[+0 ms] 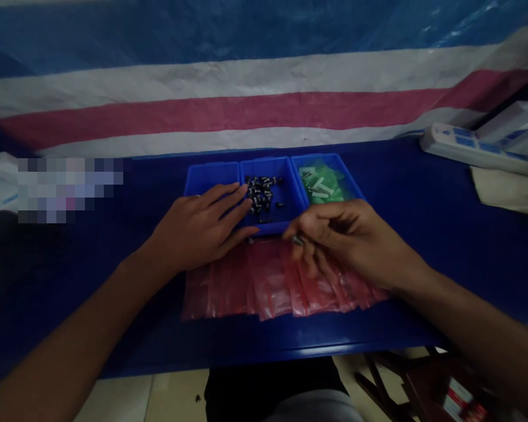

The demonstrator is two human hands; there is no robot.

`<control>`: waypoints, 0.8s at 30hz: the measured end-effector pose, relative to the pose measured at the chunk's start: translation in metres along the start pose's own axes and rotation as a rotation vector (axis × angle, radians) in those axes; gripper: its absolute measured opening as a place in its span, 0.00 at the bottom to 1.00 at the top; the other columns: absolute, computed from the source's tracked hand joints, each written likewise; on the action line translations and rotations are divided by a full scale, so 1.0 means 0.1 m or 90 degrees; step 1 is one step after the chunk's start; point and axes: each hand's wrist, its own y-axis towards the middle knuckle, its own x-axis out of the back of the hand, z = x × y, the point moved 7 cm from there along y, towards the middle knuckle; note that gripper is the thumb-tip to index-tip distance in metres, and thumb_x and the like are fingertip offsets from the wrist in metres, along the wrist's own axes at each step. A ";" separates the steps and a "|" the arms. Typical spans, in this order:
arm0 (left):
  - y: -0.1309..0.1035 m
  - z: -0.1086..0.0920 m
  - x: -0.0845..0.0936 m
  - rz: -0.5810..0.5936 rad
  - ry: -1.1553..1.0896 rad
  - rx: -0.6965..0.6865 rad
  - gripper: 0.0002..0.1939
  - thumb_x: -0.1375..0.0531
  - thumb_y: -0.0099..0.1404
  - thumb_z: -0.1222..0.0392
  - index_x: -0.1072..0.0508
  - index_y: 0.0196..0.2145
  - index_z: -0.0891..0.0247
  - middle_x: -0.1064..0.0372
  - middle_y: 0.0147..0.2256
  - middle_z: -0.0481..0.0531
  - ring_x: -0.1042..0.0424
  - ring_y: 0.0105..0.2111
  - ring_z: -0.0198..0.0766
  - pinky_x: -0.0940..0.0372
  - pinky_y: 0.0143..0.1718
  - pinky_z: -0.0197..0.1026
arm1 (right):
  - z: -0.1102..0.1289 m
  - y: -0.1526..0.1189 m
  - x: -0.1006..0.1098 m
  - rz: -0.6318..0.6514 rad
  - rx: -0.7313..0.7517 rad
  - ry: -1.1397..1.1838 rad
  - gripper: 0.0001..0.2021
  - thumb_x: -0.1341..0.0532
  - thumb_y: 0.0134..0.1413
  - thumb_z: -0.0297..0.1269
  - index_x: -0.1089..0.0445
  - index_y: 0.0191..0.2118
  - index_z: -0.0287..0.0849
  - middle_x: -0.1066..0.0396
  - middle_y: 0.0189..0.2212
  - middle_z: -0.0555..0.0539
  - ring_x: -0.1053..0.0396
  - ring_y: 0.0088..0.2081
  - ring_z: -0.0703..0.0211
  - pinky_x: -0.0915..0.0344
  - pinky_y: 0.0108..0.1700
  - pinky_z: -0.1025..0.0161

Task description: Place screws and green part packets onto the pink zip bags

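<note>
My left hand lies stretched out over the front of the left blue bin, fingers apart, fingertips at the edge of the middle blue bin. Dark screws with shiny shanks lie in that middle bin. Just below my left thumb is another small screw. My right hand is closed in a pinch on a small metal screw, in front of the right bin. Beneath both hands, a row of overlapping pink plastic bags lies on the table.
Green plastic bags with pale strips fill the right bin. A white power strip and a beige paper or cloth lie on the right of the blue table. A striped sheet hangs behind. At lower right is a dark stool.
</note>
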 end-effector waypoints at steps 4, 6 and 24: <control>0.02 -0.04 0.04 -0.027 0.045 -0.032 0.23 0.49 0.83 0.50 0.20 0.54 0.68 0.21 0.55 0.64 0.18 0.53 0.54 0.19 0.36 0.49 | 0.13 -0.05 0.11 -0.104 0.101 0.007 0.16 0.34 0.70 0.44 0.24 0.59 0.48 0.16 0.46 0.44 0.15 0.45 0.51 0.16 0.41 0.57; 0.02 -0.04 0.04 -0.027 0.045 -0.032 0.22 0.49 0.83 0.50 0.20 0.54 0.67 0.21 0.55 0.64 0.18 0.53 0.55 0.19 0.36 0.49 | 0.25 -0.12 0.11 -0.139 0.212 -0.190 0.14 0.38 0.73 0.37 0.23 0.59 0.48 0.16 0.45 0.46 0.16 0.43 0.53 0.17 0.41 0.58; -0.01 -0.02 0.01 -0.026 0.018 -0.014 0.23 0.48 0.82 0.50 0.20 0.55 0.68 0.21 0.55 0.65 0.20 0.55 0.54 0.19 0.41 0.49 | 0.03 -0.37 -0.45 -0.018 0.409 -1.241 0.12 0.40 0.54 0.14 0.24 0.34 0.37 0.23 0.29 0.42 0.28 0.28 0.53 0.40 0.27 0.58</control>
